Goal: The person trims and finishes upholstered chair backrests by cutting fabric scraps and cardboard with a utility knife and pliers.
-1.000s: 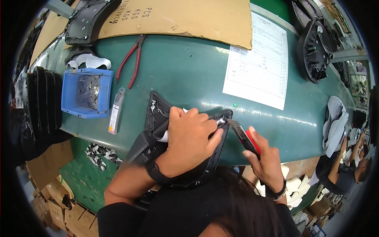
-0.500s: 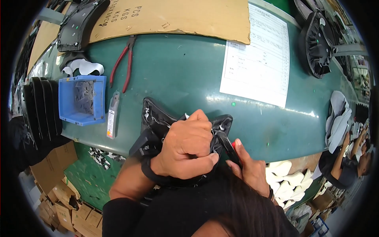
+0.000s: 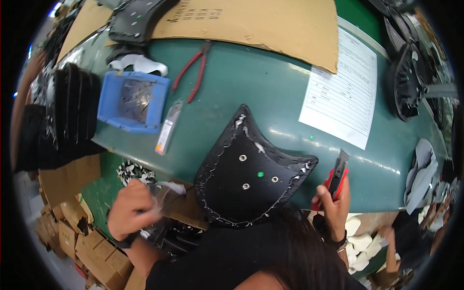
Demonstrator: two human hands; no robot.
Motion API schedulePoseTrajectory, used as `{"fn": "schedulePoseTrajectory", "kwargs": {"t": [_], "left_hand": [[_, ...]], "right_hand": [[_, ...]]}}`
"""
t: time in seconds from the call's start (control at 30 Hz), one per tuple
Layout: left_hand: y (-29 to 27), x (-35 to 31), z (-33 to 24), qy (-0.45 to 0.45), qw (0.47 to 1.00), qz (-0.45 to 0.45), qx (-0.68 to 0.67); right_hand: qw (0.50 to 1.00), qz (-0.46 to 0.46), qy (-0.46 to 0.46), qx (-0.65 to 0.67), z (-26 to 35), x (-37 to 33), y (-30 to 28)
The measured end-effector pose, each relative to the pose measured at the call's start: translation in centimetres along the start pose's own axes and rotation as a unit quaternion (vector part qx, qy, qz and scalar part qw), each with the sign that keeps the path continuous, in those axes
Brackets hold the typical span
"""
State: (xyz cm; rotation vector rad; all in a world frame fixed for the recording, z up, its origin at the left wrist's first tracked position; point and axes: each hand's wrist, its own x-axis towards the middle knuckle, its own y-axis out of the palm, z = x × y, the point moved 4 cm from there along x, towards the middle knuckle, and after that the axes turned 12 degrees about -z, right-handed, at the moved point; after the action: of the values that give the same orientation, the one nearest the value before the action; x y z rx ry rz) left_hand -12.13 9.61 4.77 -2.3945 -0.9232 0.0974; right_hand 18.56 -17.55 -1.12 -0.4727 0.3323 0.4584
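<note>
A black padded panel [image 3: 227, 181] with pointed corners lies on the green table's near edge, its back side up. Rough whitish trimmed edges run round it, and several metal-ringed holes and a green dot show in its middle. My right hand [image 3: 333, 208] is closed round a red utility knife [image 3: 337, 182], its blade pointing up and away, to the right of the panel. Off the table's edge at left, my left hand [image 3: 131, 211] is curled and smeared by motion. A pale, blurred wisp shows at its fingers; its kind cannot be made out.
On the table [image 3: 241, 72] are red-handled pliers [image 3: 195, 72], a blade case [image 3: 169, 128], a blue bin [image 3: 128, 128] of scraps, cardboard [image 3: 251, 21] and a printed sheet [image 3: 340, 92]. Black padded pieces [image 3: 75, 104] stand at left. Cardboard boxes [image 3: 99, 253] lie below. Other people work at both sides.
My left hand has let go of the panel and moved left off the table. My right hand has drawn the knife away to the right and raised it. The panel now lies flat.
</note>
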Motion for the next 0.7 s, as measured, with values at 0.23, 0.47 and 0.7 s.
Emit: {"fn": "schedulePoseTrajectory", "kwargs": {"t": [0.23, 0.47, 0.7], "left_hand": [[5.4, -6.6, 2.6, -0.419, 0.892, -0.141, -0.092], [10.5, -6.3, 2.6, -0.44, 0.873, -0.143, -0.153], [11.4, -5.8, 2.5, -0.405, 0.871, -0.19, -0.201]], "right_hand": [[0.995, 0.039, -0.091, 0.031, 2.1, 1.7, 2.9], [0.991, 0.075, -0.106, -0.013, 2.1, 1.8, 4.4], [0.991, 0.074, -0.112, -0.011, 2.1, 2.3, 4.3]]}}
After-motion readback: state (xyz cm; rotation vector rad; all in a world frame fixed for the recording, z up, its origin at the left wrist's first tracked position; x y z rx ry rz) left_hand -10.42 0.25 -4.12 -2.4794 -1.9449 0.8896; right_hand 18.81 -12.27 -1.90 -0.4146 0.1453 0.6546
